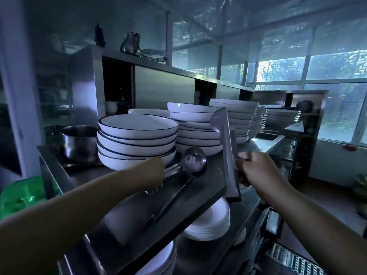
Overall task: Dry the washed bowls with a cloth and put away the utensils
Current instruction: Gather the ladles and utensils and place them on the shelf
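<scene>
My right hand (pixel 256 168) grips a pair of metal tongs (pixel 226 143) near their hinge end, tips pointing up in front of the bowl stacks. My left hand (pixel 154 174) is closed on the handles of steel ladles (pixel 193 160) that lie on the steel shelf (pixel 208 187). A dark-handled ladle runs from the bowl end toward the shelf's front edge. A stack of white bowls with dark rims (pixel 137 139) stands just behind my left hand. No cloth is visible.
More white bowl stacks (pixel 195 128) and plates (pixel 234 118) fill the shelf to the right. A steel pot (pixel 79 142) stands at the left. Bowls (pixel 210 225) sit on the lower shelf. A green crate (pixel 23 193) is at far left, and a steel cabinet (pixel 158 86) behind.
</scene>
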Action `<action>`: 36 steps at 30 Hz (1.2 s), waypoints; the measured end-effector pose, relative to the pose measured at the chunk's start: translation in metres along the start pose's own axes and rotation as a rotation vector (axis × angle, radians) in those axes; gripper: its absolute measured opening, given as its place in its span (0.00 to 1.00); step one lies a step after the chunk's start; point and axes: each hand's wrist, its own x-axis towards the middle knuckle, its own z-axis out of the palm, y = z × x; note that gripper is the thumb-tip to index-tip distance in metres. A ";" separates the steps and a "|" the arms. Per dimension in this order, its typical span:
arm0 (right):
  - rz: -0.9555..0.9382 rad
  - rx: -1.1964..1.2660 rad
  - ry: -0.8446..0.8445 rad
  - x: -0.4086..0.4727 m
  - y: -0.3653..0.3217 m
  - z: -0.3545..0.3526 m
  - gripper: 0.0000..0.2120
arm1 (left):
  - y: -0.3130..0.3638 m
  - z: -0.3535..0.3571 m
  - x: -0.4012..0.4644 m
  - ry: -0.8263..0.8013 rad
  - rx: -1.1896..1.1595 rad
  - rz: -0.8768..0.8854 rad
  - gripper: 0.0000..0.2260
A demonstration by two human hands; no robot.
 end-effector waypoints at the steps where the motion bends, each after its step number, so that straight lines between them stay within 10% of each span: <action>1: -0.005 0.001 -0.014 0.006 0.003 0.000 0.11 | -0.001 0.003 0.002 -0.042 -0.083 0.002 0.12; 16: -0.051 0.188 -0.100 0.029 0.010 0.039 0.06 | -0.016 0.007 0.014 0.216 0.429 0.111 0.07; 22: -0.081 0.308 -0.126 0.023 -0.004 0.056 0.02 | 0.024 -0.002 -0.015 0.479 -0.139 0.328 0.19; 27: -0.096 0.364 -0.150 0.013 -0.013 0.069 0.06 | 0.030 0.004 -0.026 0.713 0.280 0.334 0.13; 36: -0.291 0.075 -0.005 0.003 0.001 0.025 0.11 | -0.012 -0.009 -0.032 0.447 0.268 0.265 0.08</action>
